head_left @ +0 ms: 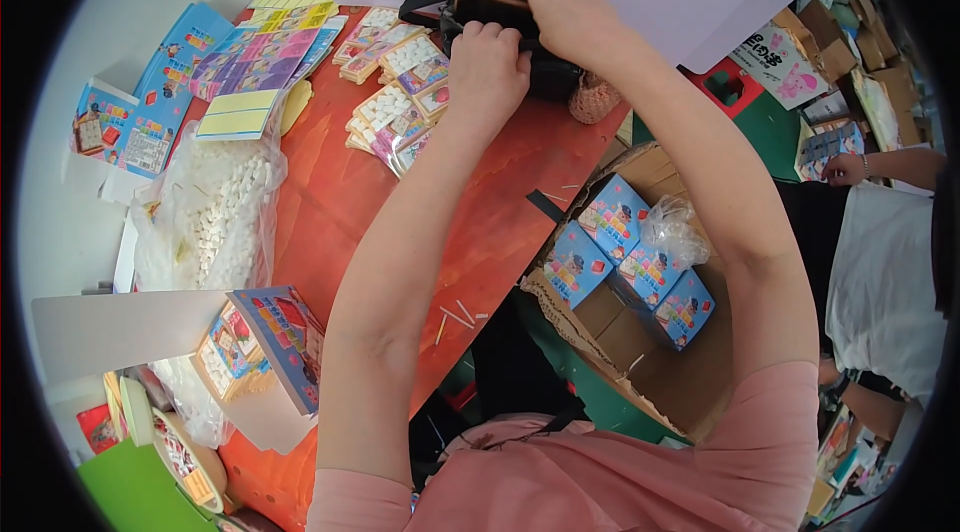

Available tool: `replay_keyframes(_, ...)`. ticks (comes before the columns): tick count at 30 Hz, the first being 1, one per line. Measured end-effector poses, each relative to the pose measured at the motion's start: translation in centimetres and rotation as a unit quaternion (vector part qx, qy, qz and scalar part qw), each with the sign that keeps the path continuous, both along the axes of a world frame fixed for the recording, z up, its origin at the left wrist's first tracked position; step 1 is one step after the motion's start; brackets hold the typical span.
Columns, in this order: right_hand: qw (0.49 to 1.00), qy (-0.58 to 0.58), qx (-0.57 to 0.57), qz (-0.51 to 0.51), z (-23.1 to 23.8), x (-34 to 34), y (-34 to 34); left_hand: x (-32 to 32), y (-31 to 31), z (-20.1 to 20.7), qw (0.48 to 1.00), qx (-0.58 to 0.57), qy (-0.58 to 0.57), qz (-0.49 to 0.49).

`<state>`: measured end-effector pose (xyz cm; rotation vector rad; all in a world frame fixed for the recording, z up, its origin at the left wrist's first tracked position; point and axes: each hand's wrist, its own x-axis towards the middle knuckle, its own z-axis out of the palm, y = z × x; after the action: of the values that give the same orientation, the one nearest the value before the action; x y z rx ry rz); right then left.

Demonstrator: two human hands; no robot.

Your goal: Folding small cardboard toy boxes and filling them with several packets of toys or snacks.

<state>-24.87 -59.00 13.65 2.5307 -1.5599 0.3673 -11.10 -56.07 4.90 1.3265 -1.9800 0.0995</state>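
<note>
At the far end of the red table, both my hands are at a small black bag (552, 80) with a strap loop on its left. My left hand (488, 70) is closed over the bag's near edge, its fingers curled. My right hand (568, 20) is closed at the right end of a dark flat thing with a brown edge (492, 8), which shows at the bag's top; its kind is unclear and the thumb is hidden. A pinkish knitted-looking item (594, 100) sits against the bag's right side. Stacks of small packs with white pieces (384, 110) lie left of my left hand.
A cardboard box (632, 364) holding several blue boxes stands right of the red table (330, 190). To the left are a plastic bag of white pieces (215, 222), an open printed carton (283, 337) and coloured sheets (245, 72). Another person's hand (846, 169) shows far right.
</note>
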Motion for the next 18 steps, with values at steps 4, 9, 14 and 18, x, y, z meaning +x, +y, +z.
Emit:
replay_keyframes(4,0.985,0.139,0.100,0.016,-0.4,2.3,-0.3,1.5,0.0,0.3,0.998,-0.044,-0.014,-0.041)
replay_keyframes(9,0.980,0.116,0.159,0.016,-1.7,1.7,-1.8,2.3,0.4,-0.1,0.995,-0.040,-0.007,-0.096)
replay_keyframes(14,0.997,0.024,0.065,0.030,0.1,0.2,-2.5,1.9,1.2,0.7,0.992,-0.101,0.048,0.054)
replay_keyframes(18,0.980,-0.128,0.154,0.005,4.0,0.6,-0.2,2.0,-1.8,0.6,0.998,-0.013,0.042,0.051)
